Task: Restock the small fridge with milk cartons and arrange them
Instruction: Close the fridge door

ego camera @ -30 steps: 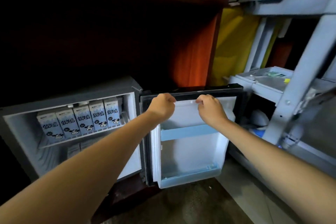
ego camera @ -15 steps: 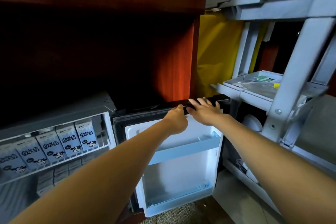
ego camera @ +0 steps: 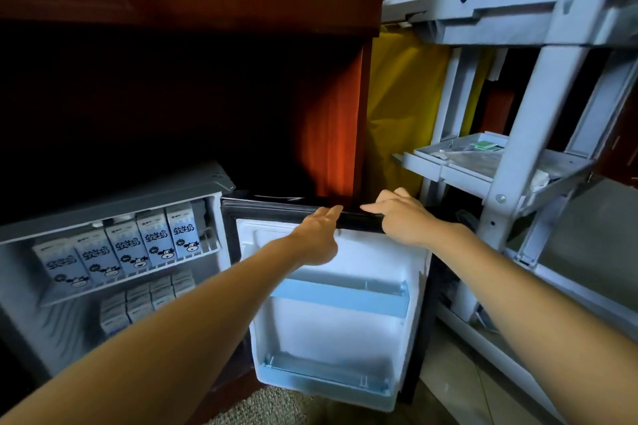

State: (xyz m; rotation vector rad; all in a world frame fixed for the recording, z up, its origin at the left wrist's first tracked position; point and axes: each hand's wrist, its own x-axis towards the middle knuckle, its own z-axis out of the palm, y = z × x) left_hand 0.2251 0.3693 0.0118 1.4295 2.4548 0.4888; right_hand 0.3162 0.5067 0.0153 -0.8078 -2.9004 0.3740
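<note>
The small fridge [ego camera: 114, 203] stands open at the lower left inside a dark wooden cabinet. Several blue-and-white milk cartons [ego camera: 124, 252] with a cow print stand in a row on its upper wire shelf. More cartons [ego camera: 145, 300] are stacked below them. The fridge door [ego camera: 338, 321] is swung out to the right, and its white inner side with two pale blue racks holds nothing. My left hand [ego camera: 317, 235] reaches to the door's black top edge with straight fingers. My right hand [ego camera: 400, 217] lies flat on that same edge, just right of the left hand.
A grey plastic cart [ego camera: 511, 166] with trays stands close to the door's right side. A yellow bag [ego camera: 397, 107] hangs behind it. The red-brown cabinet wall [ego camera: 328, 134] rises behind the door. Carpet [ego camera: 269, 407] lies below the door, with a tiled floor on the right.
Both hands went from curled on the door's top front to lying with straight fingers on its top edge. The door has swung a little.
</note>
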